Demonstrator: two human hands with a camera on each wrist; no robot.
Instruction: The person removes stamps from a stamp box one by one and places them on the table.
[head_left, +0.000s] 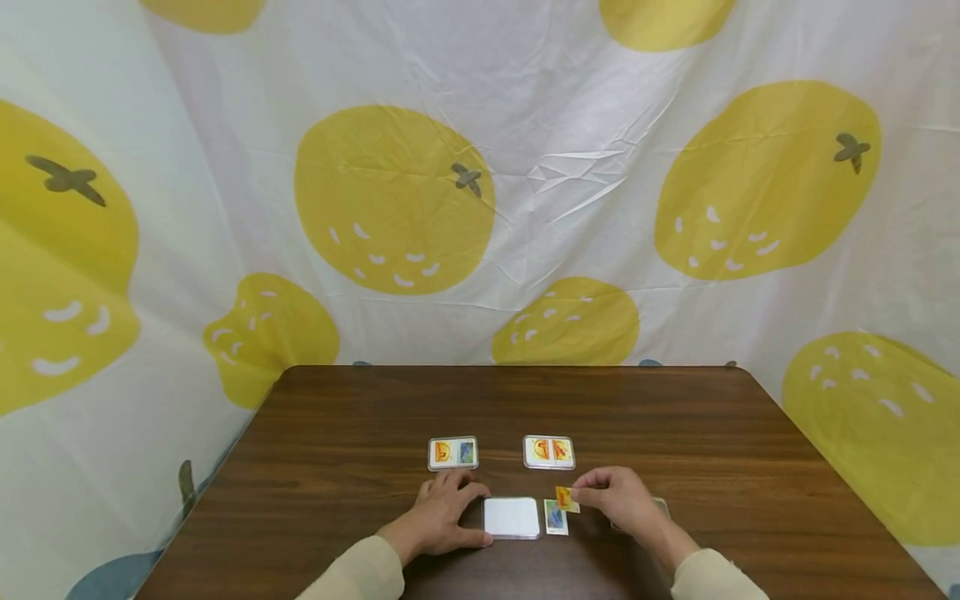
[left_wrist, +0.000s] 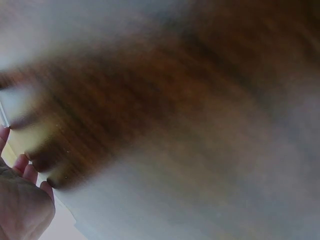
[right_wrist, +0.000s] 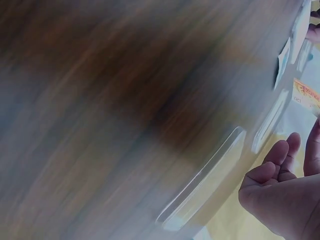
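I read the tabletop (head_left: 337,417) as wood or a wood-grain laminate, smooth and softly glossy; my two wrist feeds show pale reflections spread over its blurred surface. The printed cloth (head_left: 562,100) hung behind it looks thin and mostly matt, with a faint sheen along its sharp creases. To me the left case (head_left: 453,437), right case (head_left: 549,467) and near case (head_left: 512,537) all look like clear, hard plastic with shiny edges, the last around a matt, papery white insert (head_left: 512,517). My right wrist feed shows another transparent case (right_wrist: 205,185), smooth and bright-rimmed. The orange card (head_left: 567,499) and blue-green card (head_left: 556,518) look like thin, smooth printed paper. Both sleeves (head_left: 363,573) are matt cloth.
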